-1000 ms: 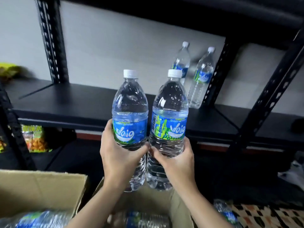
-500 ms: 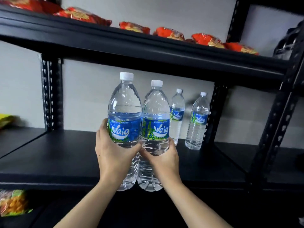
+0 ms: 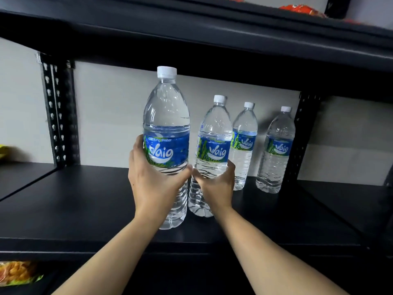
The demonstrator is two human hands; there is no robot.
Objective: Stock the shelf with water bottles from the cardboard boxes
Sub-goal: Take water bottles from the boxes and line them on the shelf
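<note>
My left hand (image 3: pixel 152 184) grips a clear water bottle (image 3: pixel 167 124) with a blue label and white cap, upright over the black shelf (image 3: pixel 85 205). My right hand (image 3: pixel 214 186) grips a second identical bottle (image 3: pixel 214 133), farther in and to the right; its base is at the shelf surface. Two more bottles stand at the back against the wall: one (image 3: pixel 244 143) just behind my right hand, another (image 3: pixel 276 150) by the right upright post. The cardboard boxes are out of view.
A black shelf board (image 3: pixel 212 39) hangs low overhead with red snack packs (image 3: pixel 302 8) on it. Perforated black posts stand at back left (image 3: pixel 59 111) and back right (image 3: pixel 302 137). A snack bag (image 3: pixel 19 273) lies on the lower level at left.
Both hands have carried the bottles up from the boxes and in over the shelf. The right bottle has moved deeper and rightward, toward the two standing bottles; the two held bottles have separated.
</note>
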